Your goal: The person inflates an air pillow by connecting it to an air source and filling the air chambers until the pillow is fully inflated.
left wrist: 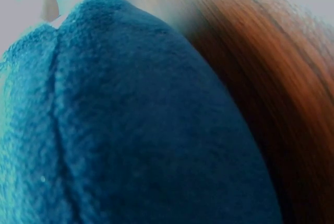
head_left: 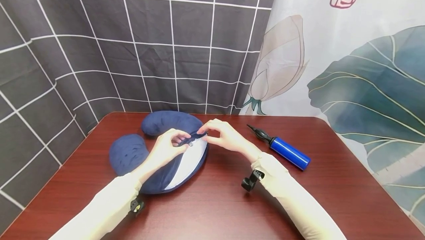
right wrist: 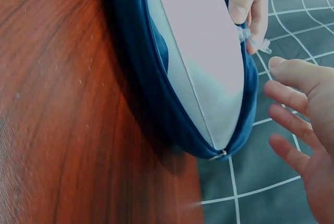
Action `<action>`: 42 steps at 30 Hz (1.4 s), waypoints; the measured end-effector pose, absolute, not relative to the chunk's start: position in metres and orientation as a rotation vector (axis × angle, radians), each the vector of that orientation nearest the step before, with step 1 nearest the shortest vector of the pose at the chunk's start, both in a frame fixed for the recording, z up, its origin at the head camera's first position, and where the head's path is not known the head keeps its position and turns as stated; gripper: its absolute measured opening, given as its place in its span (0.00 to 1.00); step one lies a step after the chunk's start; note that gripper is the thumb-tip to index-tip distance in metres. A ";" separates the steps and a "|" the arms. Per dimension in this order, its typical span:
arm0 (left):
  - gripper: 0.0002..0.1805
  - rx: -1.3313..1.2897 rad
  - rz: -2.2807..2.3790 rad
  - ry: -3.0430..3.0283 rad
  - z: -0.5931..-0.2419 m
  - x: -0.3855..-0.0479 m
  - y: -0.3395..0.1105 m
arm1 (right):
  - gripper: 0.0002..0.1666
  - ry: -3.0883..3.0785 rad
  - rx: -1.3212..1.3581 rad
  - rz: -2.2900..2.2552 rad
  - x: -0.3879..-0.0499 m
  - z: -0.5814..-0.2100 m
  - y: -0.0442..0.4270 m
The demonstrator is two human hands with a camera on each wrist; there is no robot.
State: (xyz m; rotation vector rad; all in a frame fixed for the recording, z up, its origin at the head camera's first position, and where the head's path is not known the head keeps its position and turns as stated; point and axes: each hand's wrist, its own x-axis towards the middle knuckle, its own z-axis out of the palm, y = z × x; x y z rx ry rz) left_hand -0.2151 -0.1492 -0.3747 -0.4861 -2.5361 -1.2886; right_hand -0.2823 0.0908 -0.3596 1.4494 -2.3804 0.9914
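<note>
A navy U-shaped neck pillow [head_left: 169, 120] lies on the table, its zipped cover open along one side. White inner lining [head_left: 190, 160] shows through the opening, also in the right wrist view [right wrist: 201, 51]. My left hand [head_left: 169, 146] pinches the cover's edge beside a clear plastic valve [right wrist: 253, 40]; its grip on the valve itself is partly hidden. Close by, my right hand [head_left: 225, 134] has its fingers spread and loosely bent, apart from the valve in the right wrist view [right wrist: 308, 114]. Blue plush [left wrist: 146, 109] fills most of the left wrist view.
A blue hand pump [head_left: 289, 152] with a black nozzle [head_left: 260, 133] lies on the red-brown table [head_left: 225, 210], right of the pillow. Behind the table hang a dark grid-patterned cloth [head_left: 149, 59] and a white curtain with plant prints [head_left: 312, 96].
</note>
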 end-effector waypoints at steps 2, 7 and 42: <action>0.14 -0.482 -1.285 -2.542 -0.375 -0.215 -0.149 | 0.13 -2.377 1.451 1.033 -0.281 -0.361 0.090; 0.14 -0.471 -1.281 -2.545 -0.375 -0.215 -0.147 | 0.09 -2.358 1.461 1.116 -0.279 -0.362 0.088; 0.15 -0.430 -1.293 -2.563 -0.375 -0.215 -0.148 | 0.06 -2.573 1.259 1.411 -0.273 -0.367 0.064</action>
